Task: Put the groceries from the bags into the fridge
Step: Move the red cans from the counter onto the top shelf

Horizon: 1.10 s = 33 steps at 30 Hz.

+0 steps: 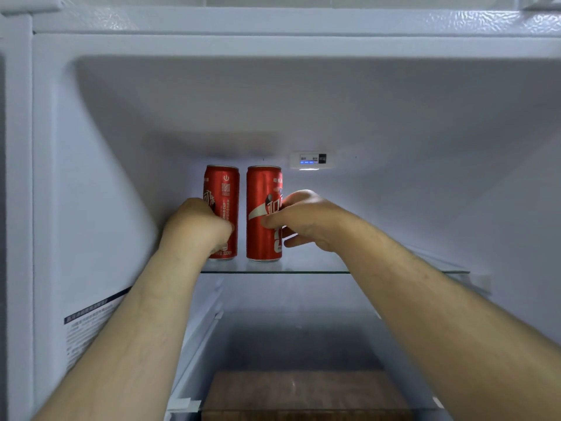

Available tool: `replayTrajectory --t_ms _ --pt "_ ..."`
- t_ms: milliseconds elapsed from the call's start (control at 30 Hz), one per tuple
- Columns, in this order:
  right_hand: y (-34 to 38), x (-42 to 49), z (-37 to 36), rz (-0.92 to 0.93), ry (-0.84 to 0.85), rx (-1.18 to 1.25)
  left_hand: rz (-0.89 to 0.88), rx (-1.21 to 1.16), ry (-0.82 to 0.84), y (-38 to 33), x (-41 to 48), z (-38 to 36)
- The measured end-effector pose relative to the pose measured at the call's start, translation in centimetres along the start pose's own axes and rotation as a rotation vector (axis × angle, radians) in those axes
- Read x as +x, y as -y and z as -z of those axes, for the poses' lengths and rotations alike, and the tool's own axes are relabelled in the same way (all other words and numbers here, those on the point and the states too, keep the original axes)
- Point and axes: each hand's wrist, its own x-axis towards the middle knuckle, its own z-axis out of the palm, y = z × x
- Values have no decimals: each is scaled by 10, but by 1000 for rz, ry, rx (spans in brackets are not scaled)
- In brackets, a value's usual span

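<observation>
Grip is confirmed on both sides. The left hand (197, 223) is curled round the left can (227, 189), its fingertips hidden behind the can. The right hand (303, 220) is pinched onto the right can (261, 189), with the thumb laid across the front and the fingers at the right flank. Both cans are stood upright on the glass shelf (394, 271) of the fridge (106, 177), just beside one another but apart, toward the left rear corner.

The step in hand is judged to be the setting down and release of the two cans. Each base should be felt flat on the glass before the fingers are opened. The hands should then be drawn straight back, so that neither can is clipped and toppled into its neighbour.

Contents noted: two cans are held on this shelf. A lit control panel (311, 161) is mounted on the rear wall, to their right. In the compartment below, a brown box (303, 390) is seen, cut off by the frame edge. A printed label (88, 323) is fixed to the left wall.
</observation>
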Motion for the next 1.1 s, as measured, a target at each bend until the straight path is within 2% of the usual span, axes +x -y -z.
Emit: replayTrajectory --t_ms 500,900,1100 --pt "-13 61 -15 -83 -69 -69 45 112 85 -12 39 -33" --pt "-21 110 -23 -96 -12 -90 96 287 110 -22 71 -51" --pt "-33 133 -13 -72 27 -92 80 266 96 -11 88 -56"
